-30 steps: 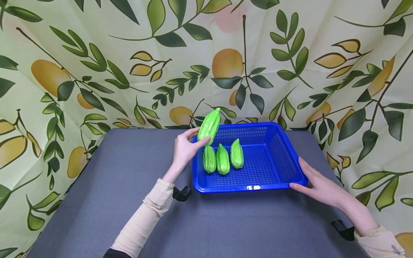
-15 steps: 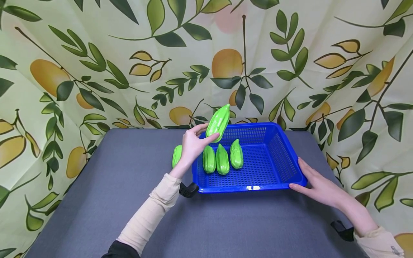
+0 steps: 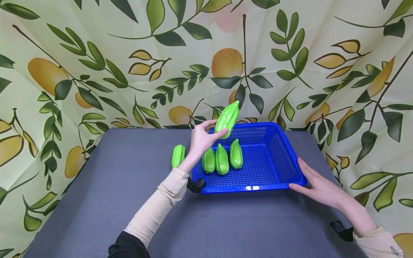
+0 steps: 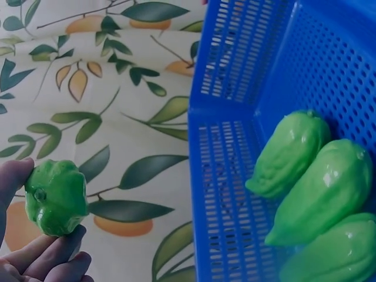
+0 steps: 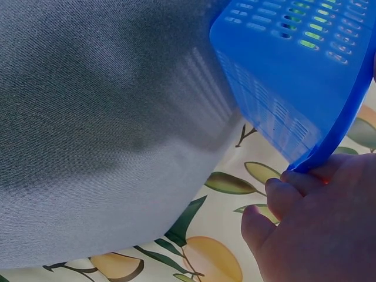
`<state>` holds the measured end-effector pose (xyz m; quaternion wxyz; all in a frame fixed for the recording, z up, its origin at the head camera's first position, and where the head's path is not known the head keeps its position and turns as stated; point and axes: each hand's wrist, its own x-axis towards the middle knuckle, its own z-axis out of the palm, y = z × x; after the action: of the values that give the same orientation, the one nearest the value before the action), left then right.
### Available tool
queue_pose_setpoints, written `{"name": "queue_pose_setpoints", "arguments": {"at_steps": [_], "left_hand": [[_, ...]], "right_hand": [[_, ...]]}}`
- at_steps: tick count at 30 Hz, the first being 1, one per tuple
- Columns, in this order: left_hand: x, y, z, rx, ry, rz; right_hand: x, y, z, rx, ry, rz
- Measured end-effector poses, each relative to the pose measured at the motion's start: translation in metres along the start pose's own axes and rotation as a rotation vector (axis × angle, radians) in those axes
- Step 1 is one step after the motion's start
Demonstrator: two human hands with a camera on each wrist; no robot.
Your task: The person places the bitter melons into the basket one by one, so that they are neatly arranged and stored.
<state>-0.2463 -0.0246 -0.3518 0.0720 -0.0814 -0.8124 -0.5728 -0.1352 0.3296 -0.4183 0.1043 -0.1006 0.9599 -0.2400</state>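
My left hand (image 3: 203, 139) pinches a bright green, ridged bitter melon (image 3: 227, 119) between thumb and fingers, tip up. It is raised above the back left part of a blue basket (image 3: 245, 187). Inside the basket, toward its left side, lie three more bitter melons, the middle one (image 3: 222, 160) among them; the wrist partly hides the leftmost. Another bitter melon (image 3: 178, 156) lies on the table left of the basket. At the basket's front right corner, my right hand (image 3: 321, 186) holds the rim, thumb at the front and fingers along the side.
The basket stands on a grey cloth-covered table (image 3: 135, 157), near its back edge. Behind and at the sides hangs a leaf-and-fruit patterned curtain (image 3: 193, 53). A black wrist strap piece (image 3: 196, 185) hangs below my left wrist, close to the basket's front left corner.
My left hand has moved right and slightly up with the bitter melon. The bitter melon on the table has come out from behind the arm. The right hand stays at the basket's corner.
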Motion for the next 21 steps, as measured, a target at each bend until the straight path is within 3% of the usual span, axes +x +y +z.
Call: {"name": "queue_pose_setpoints", "arguments": {"at_steps": [13, 21], "left_hand": [[0.022, 0.003, 0.023, 0.069, -0.039, 0.006], [0.030, -0.002, 0.048, 0.182, -0.134, -0.006]], "right_hand": [[-0.001, 0.002, 0.000, 0.006, 0.003, -0.002], [0.000, 0.001, 0.000, 0.006, 0.017, -0.018]]}}
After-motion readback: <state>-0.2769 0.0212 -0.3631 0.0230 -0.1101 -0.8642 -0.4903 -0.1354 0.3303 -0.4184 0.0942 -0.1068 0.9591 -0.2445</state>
